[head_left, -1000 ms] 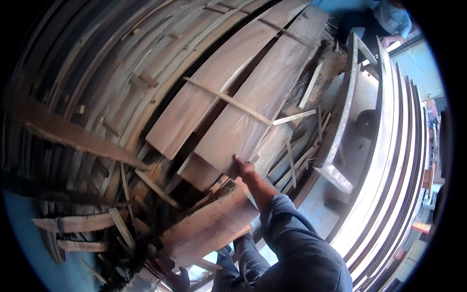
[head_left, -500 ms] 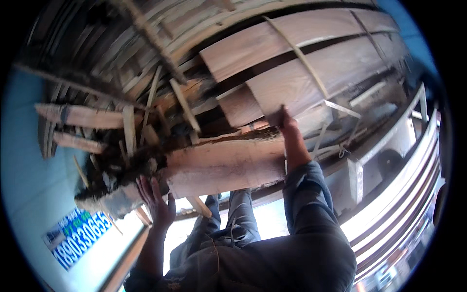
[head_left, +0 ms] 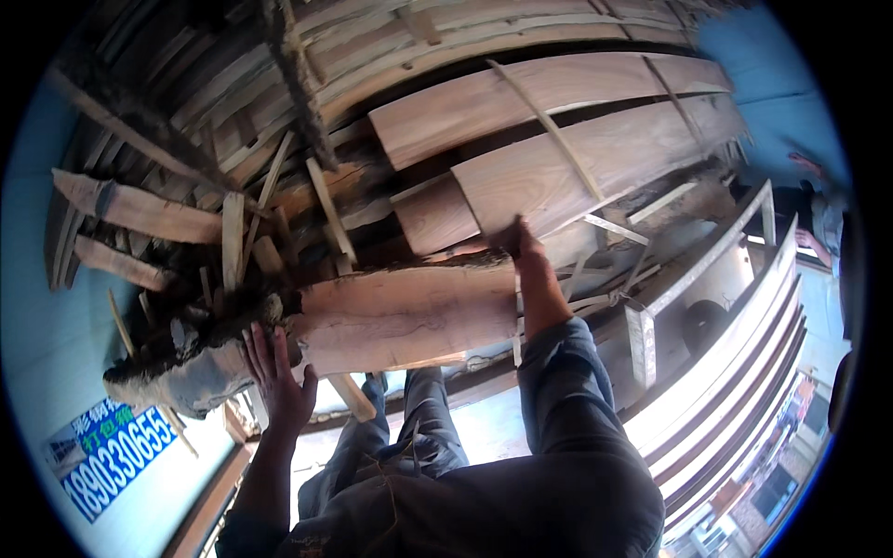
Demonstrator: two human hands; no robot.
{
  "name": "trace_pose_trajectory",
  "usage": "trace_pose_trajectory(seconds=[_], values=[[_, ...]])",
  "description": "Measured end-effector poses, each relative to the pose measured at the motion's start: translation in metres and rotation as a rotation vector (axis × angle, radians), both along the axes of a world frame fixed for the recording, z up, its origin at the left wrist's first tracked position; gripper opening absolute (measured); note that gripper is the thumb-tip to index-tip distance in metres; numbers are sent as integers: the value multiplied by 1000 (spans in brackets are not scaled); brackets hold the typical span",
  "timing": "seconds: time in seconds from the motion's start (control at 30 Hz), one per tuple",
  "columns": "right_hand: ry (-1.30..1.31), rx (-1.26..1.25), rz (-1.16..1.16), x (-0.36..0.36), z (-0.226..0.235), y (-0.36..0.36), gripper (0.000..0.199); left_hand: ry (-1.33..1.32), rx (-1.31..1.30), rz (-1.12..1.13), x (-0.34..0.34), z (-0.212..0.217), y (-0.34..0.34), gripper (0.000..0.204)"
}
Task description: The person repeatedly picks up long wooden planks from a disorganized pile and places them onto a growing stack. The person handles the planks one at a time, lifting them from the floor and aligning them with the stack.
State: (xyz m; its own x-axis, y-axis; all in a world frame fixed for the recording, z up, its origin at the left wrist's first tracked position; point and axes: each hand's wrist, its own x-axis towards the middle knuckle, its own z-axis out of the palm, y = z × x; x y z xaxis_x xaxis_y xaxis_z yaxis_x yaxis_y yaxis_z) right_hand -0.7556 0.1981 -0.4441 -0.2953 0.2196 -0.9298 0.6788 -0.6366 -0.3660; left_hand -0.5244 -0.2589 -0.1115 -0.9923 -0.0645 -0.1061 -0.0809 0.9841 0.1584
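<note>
A thick slab [head_left: 409, 316] with a rough bark edge lies across in front of my body. At its left end, my left hand [head_left: 282, 383] rests flat with the fingers stretched out, against the dark, crumbly end piece [head_left: 195, 372]. My right hand [head_left: 528, 249] reaches past the slab's right end to the near edge of a long planed board [head_left: 549, 172]. Its fingertips bend at that edge, partly hidden, and seem to grip it. A shorter, darker board [head_left: 435, 216] lies left of that board, and another long board [head_left: 549, 98] lies beyond.
Thin wooden strips [head_left: 549, 130] cross the boards. A pale frame [head_left: 642, 335] and stacked long planks [head_left: 735, 391] stand on the right. Rough offcuts [head_left: 139, 209] jut out at the left, near a blue-and-white sign [head_left: 116, 456]. Another person's hand [head_left: 807, 166] shows at the far right.
The view has shifted, so the wood and both hands appear farther left. My hands keep their places on the wood. Another person now shows at the right edge.
</note>
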Motion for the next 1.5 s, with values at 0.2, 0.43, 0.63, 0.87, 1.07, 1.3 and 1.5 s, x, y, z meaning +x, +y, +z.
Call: trace_pose_trajectory(seconds=[0.2, 0.43, 0.63, 0.87, 1.07, 1.3, 1.5], values=[[240, -127, -110, 9, 33, 2, 74, 16, -59, -42, -1, -1, -3, 82], [101, 50, -95, 16, 26, 13, 76, 35, -44, -63, -2, 4, 0, 90], [112, 55, -124, 16, 47, 6, 72, 10, -3, -66, 1, 10, 3, 89], [-15, 330, 37, 11, 44, 13, 79, 20, 14, -96, -3, 17, 3, 93], [-217, 480, 253, 4, 105, 10, 87, -44, 97, -67, 8, 22, -11, 94], [-100, 590, 243, 18, 154, 15, 86, 46, 271, -63, 13, 29, -22, 91], [-191, 677, 400, 7, 212, 17, 76, 133, 251, 40, 25, 72, -23, 87]])
